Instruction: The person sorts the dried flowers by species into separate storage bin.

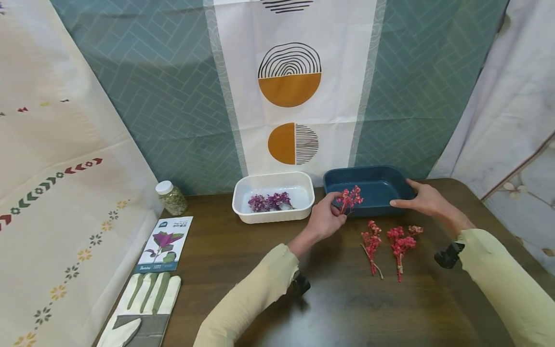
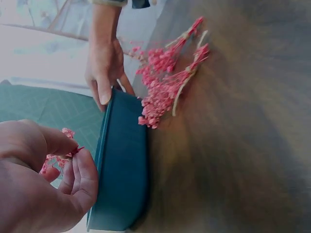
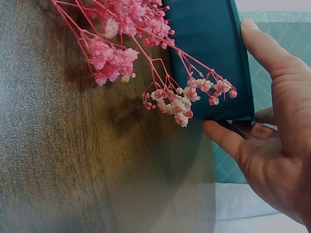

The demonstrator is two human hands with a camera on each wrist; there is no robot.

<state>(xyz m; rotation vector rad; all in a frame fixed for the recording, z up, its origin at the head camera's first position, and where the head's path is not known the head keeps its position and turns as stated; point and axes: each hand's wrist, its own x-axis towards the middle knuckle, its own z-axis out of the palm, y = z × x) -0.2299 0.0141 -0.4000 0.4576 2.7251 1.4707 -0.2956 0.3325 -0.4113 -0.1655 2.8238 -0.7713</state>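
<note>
My left hand (image 1: 324, 218) pinches a small sprig of pink dried flowers (image 1: 350, 196) between thumb and fingertips, over the near left part of a dark blue tray (image 1: 368, 210). At the tray's right end my right hand (image 1: 427, 198) grips the corner. In the right wrist view the thumb (image 3: 272, 48) lies on the rim and the other fingers bend against the end wall. Two tied bunches of pink dried flowers, a left bunch (image 1: 371, 243) and a right bunch (image 1: 401, 243), lie on the table in front of the tray.
Left of the blue tray stands a white tray (image 1: 273, 218) holding purple dried flowers (image 1: 270, 201). Farther left are a white-lidded jar (image 1: 172, 198), a seed packet (image 1: 164, 245) with a plant picture, and work gloves (image 1: 145, 308). A patterned cloth (image 1: 295, 29) hangs behind the table.
</note>
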